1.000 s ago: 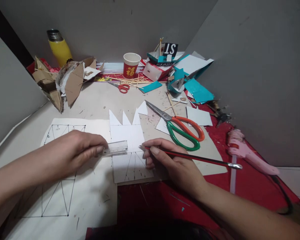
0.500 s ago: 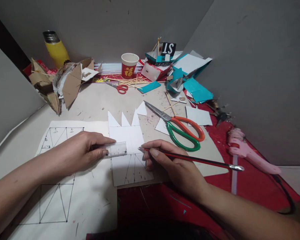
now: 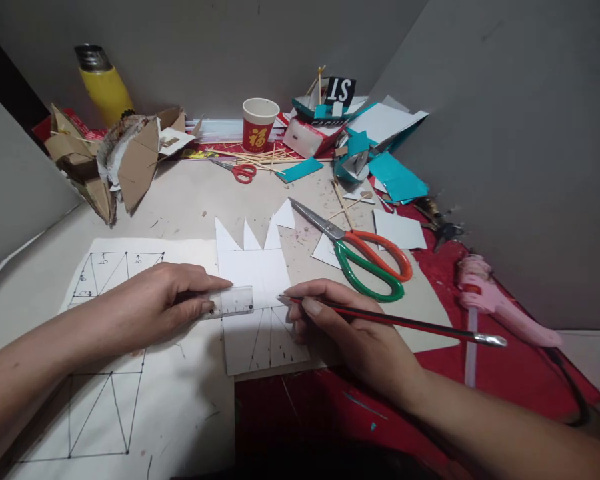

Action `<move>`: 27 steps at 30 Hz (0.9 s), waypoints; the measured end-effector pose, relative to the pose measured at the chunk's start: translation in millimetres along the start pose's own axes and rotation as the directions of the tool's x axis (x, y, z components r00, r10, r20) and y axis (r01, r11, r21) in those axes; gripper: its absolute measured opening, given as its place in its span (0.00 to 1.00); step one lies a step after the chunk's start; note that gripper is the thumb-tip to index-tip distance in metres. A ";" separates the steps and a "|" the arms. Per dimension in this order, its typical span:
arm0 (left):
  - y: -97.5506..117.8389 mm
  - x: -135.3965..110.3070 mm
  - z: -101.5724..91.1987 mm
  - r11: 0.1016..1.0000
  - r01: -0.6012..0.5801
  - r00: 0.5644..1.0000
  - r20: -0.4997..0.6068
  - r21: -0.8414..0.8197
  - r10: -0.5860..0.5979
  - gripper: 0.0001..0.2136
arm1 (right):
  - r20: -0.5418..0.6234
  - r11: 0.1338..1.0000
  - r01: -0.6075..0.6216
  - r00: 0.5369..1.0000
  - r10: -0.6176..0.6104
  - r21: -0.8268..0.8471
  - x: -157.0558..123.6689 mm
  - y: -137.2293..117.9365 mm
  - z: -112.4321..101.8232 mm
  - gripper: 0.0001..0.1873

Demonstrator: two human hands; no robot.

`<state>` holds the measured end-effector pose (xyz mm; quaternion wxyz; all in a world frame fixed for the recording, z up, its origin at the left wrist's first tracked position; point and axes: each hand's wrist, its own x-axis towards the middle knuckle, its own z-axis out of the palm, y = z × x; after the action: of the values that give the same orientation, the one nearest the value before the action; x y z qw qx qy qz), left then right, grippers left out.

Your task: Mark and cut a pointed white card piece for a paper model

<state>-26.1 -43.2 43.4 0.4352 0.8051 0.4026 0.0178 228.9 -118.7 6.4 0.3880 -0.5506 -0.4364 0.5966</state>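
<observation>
Between thumb and fingers, my left hand (image 3: pixel 180 297) grips a short clear ruler (image 3: pixel 237 300) that lies across a white card (image 3: pixel 253 270). The card has pointed triangles cut along its far edge and pencil lines fanning over its near half. My right hand (image 3: pixel 337 317) is closed around a red and black pencil (image 3: pixel 405 322). Its tip is at the card's right side, just right of the ruler's end; whether it touches the card I cannot tell. Under my left forearm lies a large paper sheet (image 3: pixel 180 387) with triangles drawn in black.
Large scissors (image 3: pixel 375 260) with orange and green handles lie beyond my right hand. A pink glue gun (image 3: pixel 500 303) rests at the right. Farther back are small red scissors (image 3: pixel 244 173), a paper cup (image 3: pixel 260 127), wooden sticks (image 3: pixel 265 160), cardboard pieces (image 3: pixel 139 163) and a yellow bottle (image 3: pixel 103 90).
The view has shifted slightly. The pencil's rear end has swung a little to the right, while both hands keep nearly the same place on the card and ruler.
</observation>
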 end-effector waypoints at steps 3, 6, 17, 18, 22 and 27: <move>-0.7 0.0 -0.4 1.000 -0.008 1.000 -0.003 0.007 0.008 0.18 | 0.007 1.000 0.003 1.000 -0.003 -0.005 0.3 0.7 -0.7 0.14; -2.0 -0.1 -1.5 1.000 -0.020 1.000 -0.004 0.018 0.020 0.18 | 0.006 1.000 -0.002 1.000 0.002 0.000 0.8 0.6 -0.4 0.13; -4.8 -0.5 -3.0 1.000 0.006 1.000 0.004 0.027 -0.006 0.18 | -0.006 0.999 -0.042 0.999 0.042 0.028 -0.6 -2.2 1.3 0.15; -4.9 -0.2 -3.0 1.000 -0.001 1.000 0.005 0.031 0.001 0.17 | -0.005 0.998 -0.043 0.999 0.044 0.035 -0.4 -2.1 1.4 0.15; -3.0 1.0 -2.7 0.998 0.015 1.000 0.002 0.057 -0.015 0.18 | -0.005 0.999 -0.037 0.999 0.038 0.039 0.8 -1.9 1.2 0.15; -1.0 0.5 -3.5 0.996 0.036 0.999 0.006 0.084 -0.037 0.19 | -0.009 0.999 -0.020 1.000 0.020 0.025 1.0 -1.2 0.7 0.13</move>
<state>-27.7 -40.2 44.6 0.4029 0.8151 0.4161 -0.0101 228.0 -117.5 7.3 0.3908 -0.5527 -0.4217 0.6033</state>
